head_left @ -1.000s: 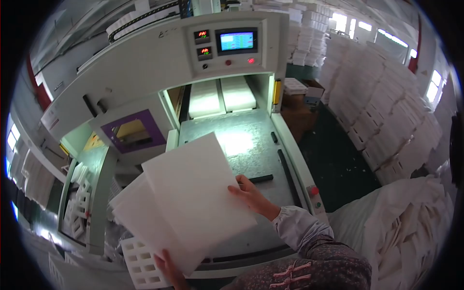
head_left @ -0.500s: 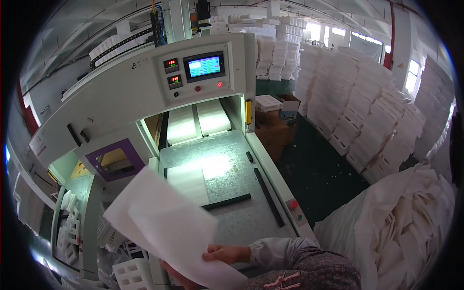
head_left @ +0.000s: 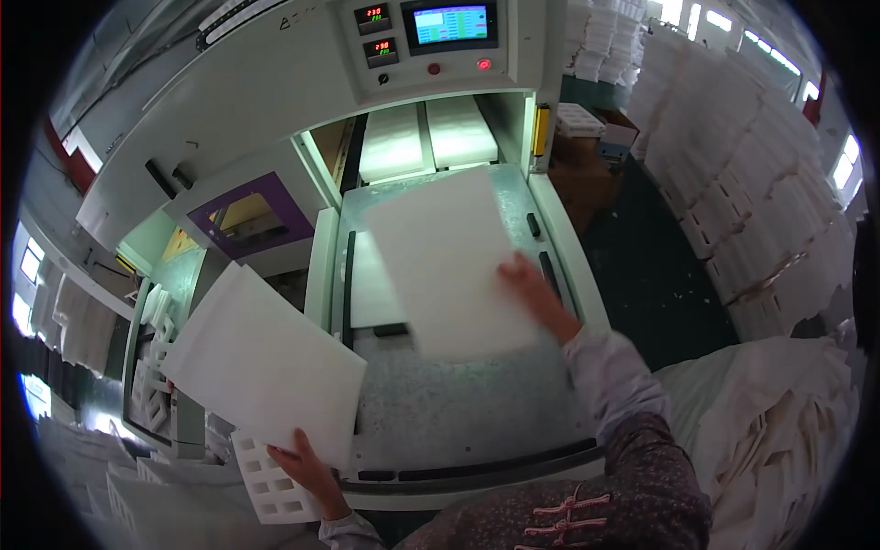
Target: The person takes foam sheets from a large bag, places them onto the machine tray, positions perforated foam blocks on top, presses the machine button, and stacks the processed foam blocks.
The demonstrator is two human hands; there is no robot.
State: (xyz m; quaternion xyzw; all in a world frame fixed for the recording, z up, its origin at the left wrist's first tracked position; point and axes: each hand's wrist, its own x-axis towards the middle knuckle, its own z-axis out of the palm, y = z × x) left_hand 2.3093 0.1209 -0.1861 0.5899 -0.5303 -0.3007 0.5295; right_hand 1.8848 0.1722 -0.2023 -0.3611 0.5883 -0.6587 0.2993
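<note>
My right hand (head_left: 532, 289) grips the right edge of a white foam sheet (head_left: 449, 266), slightly blurred, above the metal bed (head_left: 477, 412) of a machine. Under that sheet's left side, another white sheet (head_left: 371, 298) lies flat on the bed against a black guide strip (head_left: 349, 275). At the lower left, my left hand (head_left: 310, 469) is closed on the bottom edge of more white foam sheets (head_left: 266, 353), held tilted beside the bed. How many are in that hand I cannot tell. A white foam piece with square holes (head_left: 275, 486) shows below them.
Two white blocks (head_left: 394, 142) sit under the machine's lit opening. Above are a control screen (head_left: 450, 25) and a red button (head_left: 434, 69). Tall stacks of white foam (head_left: 724, 156) stand to the right, with a pile of white sheets (head_left: 779, 422) nearer. Cut foam pieces (head_left: 151, 385) lie left.
My right hand has moved forward and up, taking one sheet away from the others and over the bed. My left hand has come into clearer view with the remaining sheets. The view has tilted down.
</note>
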